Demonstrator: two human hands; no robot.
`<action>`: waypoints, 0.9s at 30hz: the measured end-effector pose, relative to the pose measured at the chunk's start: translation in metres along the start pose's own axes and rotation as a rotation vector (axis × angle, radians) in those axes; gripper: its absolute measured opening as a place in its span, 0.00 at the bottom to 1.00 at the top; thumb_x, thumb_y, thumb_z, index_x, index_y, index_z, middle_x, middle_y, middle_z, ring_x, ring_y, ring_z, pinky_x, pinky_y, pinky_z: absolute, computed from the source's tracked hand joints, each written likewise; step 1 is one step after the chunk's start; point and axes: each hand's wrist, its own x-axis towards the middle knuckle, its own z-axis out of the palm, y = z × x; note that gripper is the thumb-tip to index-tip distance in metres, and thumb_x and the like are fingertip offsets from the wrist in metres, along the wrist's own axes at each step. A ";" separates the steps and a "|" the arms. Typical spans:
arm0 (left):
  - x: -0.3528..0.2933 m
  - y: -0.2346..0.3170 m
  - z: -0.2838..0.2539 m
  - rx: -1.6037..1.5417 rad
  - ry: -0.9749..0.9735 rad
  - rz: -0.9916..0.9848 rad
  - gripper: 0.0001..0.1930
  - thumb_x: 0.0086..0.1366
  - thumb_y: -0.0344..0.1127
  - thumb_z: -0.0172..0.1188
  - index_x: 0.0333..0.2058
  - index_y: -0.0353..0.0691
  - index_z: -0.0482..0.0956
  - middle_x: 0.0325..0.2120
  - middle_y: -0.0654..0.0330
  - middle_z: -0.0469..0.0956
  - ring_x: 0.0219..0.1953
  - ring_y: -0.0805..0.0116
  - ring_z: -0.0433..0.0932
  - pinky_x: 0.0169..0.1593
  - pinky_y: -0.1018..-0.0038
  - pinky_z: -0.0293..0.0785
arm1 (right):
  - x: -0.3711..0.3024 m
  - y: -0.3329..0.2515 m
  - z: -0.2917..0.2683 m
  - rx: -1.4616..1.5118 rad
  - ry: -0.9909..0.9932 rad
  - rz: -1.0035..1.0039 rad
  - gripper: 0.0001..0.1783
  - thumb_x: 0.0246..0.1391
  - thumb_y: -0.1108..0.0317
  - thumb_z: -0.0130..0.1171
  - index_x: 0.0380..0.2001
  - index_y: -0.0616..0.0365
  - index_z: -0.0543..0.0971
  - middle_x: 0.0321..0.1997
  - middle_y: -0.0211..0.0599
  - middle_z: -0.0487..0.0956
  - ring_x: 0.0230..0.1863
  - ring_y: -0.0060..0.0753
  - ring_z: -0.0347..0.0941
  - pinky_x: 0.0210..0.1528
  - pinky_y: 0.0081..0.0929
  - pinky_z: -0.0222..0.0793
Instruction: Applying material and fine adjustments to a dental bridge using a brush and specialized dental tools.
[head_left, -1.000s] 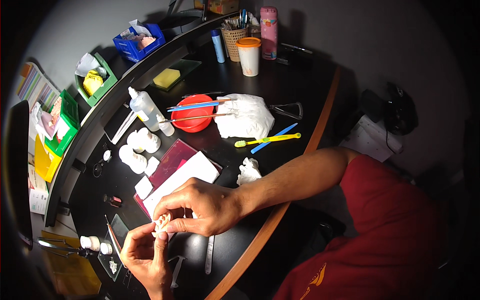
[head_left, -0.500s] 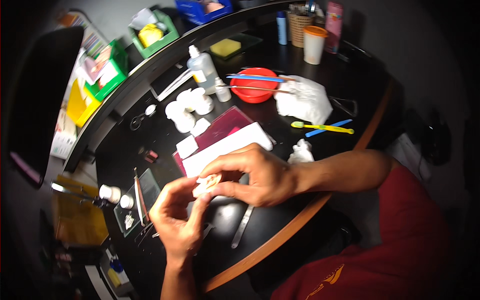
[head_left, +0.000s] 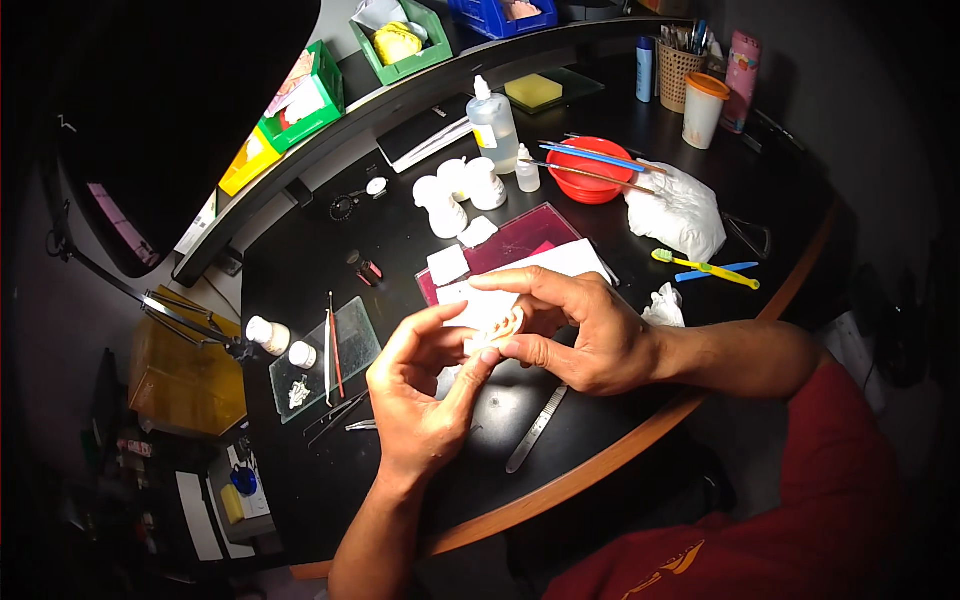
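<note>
A small pale dental model (head_left: 505,326) with orange-brown patches is pinched between both hands above the front of the black desk. My left hand (head_left: 428,400) is closed on its lower left side, thumb and fingertips against it. On the other side, my right hand (head_left: 596,335) grips it, with the thumb near the left thumb and the index finger arched over the top. My fingers cover part of the model. Beneath the right hand lies a metal tool with a flat handle (head_left: 537,428). White paper (head_left: 570,259) on a dark red folder (head_left: 520,236) lies just beyond.
At left, a glass slab (head_left: 352,345) bears thin tools beside two white jars (head_left: 268,335). Farther back are white containers (head_left: 440,205), a clear bottle (head_left: 493,125) and red bowls (head_left: 588,172) with brushes across them. A yellow toothbrush (head_left: 705,268) and crumpled tissue (head_left: 675,212) lie at right.
The view has shifted, so the desk things appear farther right. Both hands still hold the dental model, which now shows its orange-brown patches more plainly.
</note>
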 end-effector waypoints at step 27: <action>-0.002 -0.008 -0.006 0.136 -0.004 -0.006 0.10 0.61 0.21 0.69 0.41 0.27 0.80 0.34 0.57 0.81 0.36 0.74 0.80 0.43 0.80 0.76 | -0.003 0.000 -0.003 -0.024 0.084 -0.098 0.26 0.58 0.71 0.64 0.58 0.69 0.72 0.37 0.51 0.84 0.40 0.41 0.85 0.43 0.33 0.78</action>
